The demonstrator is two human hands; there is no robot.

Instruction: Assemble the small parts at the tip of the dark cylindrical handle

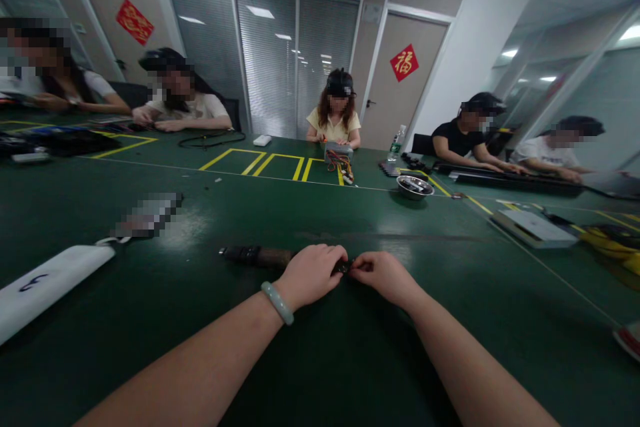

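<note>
A long, dark, rod-shaped object with a brownish middle section [274,257] lies across the green table in front of me. Its narrower black left end finishes in a small shiny tip. My left hand [315,270], with a pale green bangle at the wrist, is closed around the right part of it. Close beside, my right hand [381,275] pinches with thumb and fingers at the object's right end. What sits in that pinch is too small and covered to make out.
Left of me lie a white strip-shaped case [55,283] and a blurred tag [150,213]. Ahead are a metal bowl [415,187], a grey box with wires [339,155] and a bottle [397,145]. A white box [534,228] rests at right. Several people work around the table.
</note>
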